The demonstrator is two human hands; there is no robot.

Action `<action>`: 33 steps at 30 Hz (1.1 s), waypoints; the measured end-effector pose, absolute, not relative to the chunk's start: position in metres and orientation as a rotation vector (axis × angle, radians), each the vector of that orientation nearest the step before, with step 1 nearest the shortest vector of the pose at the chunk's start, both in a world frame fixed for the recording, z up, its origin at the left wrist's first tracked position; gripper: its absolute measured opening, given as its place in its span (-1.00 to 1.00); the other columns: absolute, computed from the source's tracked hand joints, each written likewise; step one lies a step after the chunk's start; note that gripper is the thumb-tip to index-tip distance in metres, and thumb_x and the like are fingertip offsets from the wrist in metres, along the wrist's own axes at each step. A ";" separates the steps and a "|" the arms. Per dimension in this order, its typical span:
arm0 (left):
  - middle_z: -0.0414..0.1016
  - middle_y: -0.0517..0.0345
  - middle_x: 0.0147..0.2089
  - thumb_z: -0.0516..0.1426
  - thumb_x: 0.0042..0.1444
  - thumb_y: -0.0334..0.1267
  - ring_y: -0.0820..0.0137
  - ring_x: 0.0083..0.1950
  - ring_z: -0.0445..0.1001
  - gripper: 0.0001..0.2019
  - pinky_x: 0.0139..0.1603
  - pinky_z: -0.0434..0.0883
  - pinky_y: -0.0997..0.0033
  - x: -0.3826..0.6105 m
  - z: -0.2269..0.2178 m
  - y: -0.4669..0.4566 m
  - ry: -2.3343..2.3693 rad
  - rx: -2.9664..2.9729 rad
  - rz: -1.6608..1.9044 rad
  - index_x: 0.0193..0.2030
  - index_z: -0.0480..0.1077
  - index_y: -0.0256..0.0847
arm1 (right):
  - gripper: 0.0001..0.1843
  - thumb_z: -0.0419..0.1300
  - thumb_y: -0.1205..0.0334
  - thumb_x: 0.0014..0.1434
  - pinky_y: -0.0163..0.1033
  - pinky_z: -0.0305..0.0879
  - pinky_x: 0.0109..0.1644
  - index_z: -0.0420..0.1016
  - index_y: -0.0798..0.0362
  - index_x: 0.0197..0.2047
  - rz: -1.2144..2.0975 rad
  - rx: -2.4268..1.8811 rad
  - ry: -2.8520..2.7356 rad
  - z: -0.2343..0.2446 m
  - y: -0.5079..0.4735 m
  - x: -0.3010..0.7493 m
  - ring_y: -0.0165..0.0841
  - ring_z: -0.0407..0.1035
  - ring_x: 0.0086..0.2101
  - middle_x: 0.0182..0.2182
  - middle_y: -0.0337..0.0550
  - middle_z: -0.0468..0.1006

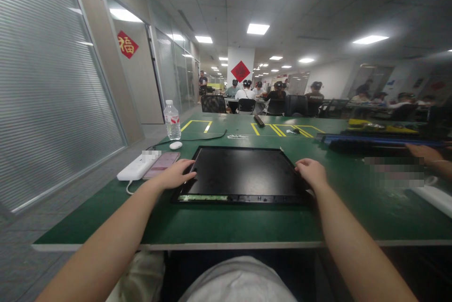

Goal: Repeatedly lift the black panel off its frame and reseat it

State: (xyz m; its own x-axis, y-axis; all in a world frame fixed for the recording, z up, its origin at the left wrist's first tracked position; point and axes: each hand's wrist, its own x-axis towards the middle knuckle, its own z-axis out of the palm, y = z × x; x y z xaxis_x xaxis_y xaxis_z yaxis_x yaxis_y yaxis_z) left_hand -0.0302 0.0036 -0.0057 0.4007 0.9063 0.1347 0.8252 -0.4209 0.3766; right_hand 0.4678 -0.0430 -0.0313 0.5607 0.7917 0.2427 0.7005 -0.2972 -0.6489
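Note:
A flat black panel (243, 172), like a screen lying face up, rests on the green table (247, 222) right in front of me. My left hand (175, 174) lies on its left edge with the fingers stretched flat along the frame. My right hand (310, 171) rests on the right edge, fingers curled over the rim. Neither hand lifts the panel; it lies flat on the table.
Left of the panel lie a pink phone (161, 164), a white power bank (136, 168) and a white mouse (175, 145). A water bottle (172, 120) stands behind them. A neighbour's hand (429, 154) and dark items sit at the right. People sit at tables beyond.

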 end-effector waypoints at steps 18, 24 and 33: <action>0.56 0.03 0.27 0.07 -0.03 -0.43 0.14 0.30 0.49 -0.35 0.28 0.42 0.19 -0.021 -0.006 0.003 1.552 2.069 0.730 0.27 0.45 -0.17 | -0.76 0.22 0.22 0.10 -0.28 0.39 -0.28 0.71 -0.03 -0.22 0.153 -2.158 -1.246 -0.043 -0.036 0.475 -0.22 0.56 -0.28 -0.28 -0.11 0.69; 0.60 -0.03 0.21 0.14 0.00 -0.46 0.14 0.12 0.63 -0.32 0.04 0.60 0.17 -0.013 0.003 -0.005 1.307 1.524 0.962 0.33 0.35 -0.16 | -0.76 0.23 0.23 0.09 -0.27 0.38 -0.25 0.72 -0.05 -0.23 0.110 -2.172 -1.270 -0.043 -0.037 0.474 -0.20 0.56 -0.24 -0.24 -0.10 0.70; 0.58 -0.07 0.22 0.17 0.13 -0.52 0.19 0.08 0.65 -0.51 0.02 0.62 0.26 -0.007 0.008 -0.006 1.439 1.314 1.030 0.22 0.44 -0.22 | -0.75 0.21 0.19 0.11 -0.23 0.40 -0.22 0.72 -0.05 -0.21 0.125 -2.191 -1.283 -0.042 -0.037 0.475 -0.18 0.55 -0.22 -0.22 -0.09 0.69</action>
State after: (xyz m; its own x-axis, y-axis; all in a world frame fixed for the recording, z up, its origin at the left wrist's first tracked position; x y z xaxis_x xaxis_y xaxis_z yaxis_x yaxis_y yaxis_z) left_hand -0.0070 -0.0061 0.0082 -0.0264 0.9962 -0.0825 0.2427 0.0865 0.9662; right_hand 0.4747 -0.0370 -0.0415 0.5306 0.8219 0.2072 0.7662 -0.3605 -0.5320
